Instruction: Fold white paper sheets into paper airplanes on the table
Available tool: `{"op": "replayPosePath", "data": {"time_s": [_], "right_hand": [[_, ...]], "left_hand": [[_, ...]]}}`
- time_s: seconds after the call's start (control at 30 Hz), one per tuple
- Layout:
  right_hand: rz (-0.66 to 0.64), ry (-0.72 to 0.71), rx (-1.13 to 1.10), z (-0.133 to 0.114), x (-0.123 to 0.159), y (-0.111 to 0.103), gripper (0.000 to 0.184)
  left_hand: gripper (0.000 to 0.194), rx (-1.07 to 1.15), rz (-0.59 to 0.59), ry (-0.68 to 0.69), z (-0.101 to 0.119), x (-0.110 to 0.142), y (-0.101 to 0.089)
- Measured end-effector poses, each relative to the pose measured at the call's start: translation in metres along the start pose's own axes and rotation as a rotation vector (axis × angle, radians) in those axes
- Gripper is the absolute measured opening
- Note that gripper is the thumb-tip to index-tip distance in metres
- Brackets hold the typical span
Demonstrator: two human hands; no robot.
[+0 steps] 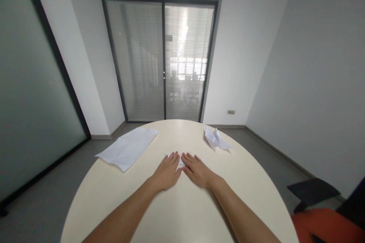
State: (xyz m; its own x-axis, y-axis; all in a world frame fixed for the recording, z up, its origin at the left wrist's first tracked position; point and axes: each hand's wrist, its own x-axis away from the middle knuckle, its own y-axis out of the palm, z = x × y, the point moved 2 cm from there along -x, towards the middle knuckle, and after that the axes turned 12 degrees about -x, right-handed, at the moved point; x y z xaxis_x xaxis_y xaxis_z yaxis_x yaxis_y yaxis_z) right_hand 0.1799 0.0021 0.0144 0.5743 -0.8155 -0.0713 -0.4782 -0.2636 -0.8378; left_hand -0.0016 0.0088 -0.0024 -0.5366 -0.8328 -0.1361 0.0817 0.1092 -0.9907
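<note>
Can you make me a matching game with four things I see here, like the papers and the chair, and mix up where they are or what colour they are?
Things:
1. creased sheet
2. folded paper
3. middle paper
4. chair seat

Places and colours:
A. orange-red
B. partly covered by the left hand and right hand
C. spread out on the left of the table
D. on the far right part of the table, with points sticking up

Right pairs: 1-C, 2-D, 3-B, 4-A

Paper (180, 162) under hands (168, 171) (197, 169), right of sheet (129, 147)
</note>
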Motion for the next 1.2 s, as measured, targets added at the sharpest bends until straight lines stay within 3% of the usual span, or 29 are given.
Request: {"op": "replayPosePath", "data": {"time_s": [0.2,0.5,0.77,0.93,1.07,1.2], "right_hand": [[-0.017,0.139,0.042,0.003,0.001,0.002,0.068],[0.053,0.353,0.105,0.008,0.002,0.0,0.063],[0.216,0.283,0.205,0.01,0.004,-0.009,0.051],[0.273,0.206,0.181,0.007,0.001,-0.014,0.041],[0.226,0.215,0.105,0.008,0.0,-0.009,0.048],[0.224,0.235,0.07,0.013,0.001,-0.007,0.051]], "left_hand": [[0.059,0.022,0.091,-0.003,-0.004,-0.001,0.009],[0.054,0.029,0.137,0.002,-0.005,0.001,0.005],[0.035,0.001,0.3,0.099,-0.002,0.002,-0.015],[0.03,0.076,0.296,0.167,0.002,0.003,-0.023],[0.026,0.171,0.301,0.28,0.006,0.006,-0.027],[0.035,0.226,0.238,0.363,0.008,0.006,-0.028]]}}
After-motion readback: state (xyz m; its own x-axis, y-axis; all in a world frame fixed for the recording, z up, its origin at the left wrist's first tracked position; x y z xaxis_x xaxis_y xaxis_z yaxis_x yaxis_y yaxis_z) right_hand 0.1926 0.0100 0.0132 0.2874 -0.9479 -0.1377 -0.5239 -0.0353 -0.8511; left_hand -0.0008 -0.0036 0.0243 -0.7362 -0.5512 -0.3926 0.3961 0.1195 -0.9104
